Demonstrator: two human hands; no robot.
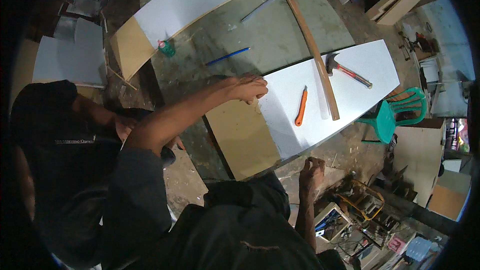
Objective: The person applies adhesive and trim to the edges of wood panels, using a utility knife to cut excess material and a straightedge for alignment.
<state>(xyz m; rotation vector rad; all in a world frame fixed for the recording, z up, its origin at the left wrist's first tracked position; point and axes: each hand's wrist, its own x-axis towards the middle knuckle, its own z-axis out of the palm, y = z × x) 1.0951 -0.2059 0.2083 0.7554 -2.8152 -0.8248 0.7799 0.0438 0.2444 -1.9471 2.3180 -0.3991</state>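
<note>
curling over the white-and-tan board [284, 107] is the left hand [251, 89]

Toward three o'clock, the broad white-and-tan wood-like panel [282, 107] is showing a smooth white face; farther out, the green slatted plastic chair [384, 122] is looking glossy.

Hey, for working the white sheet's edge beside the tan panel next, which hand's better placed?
Probably your left hand: it's at the far corner of the white sheet; your right hand hangs off the near side.
</note>
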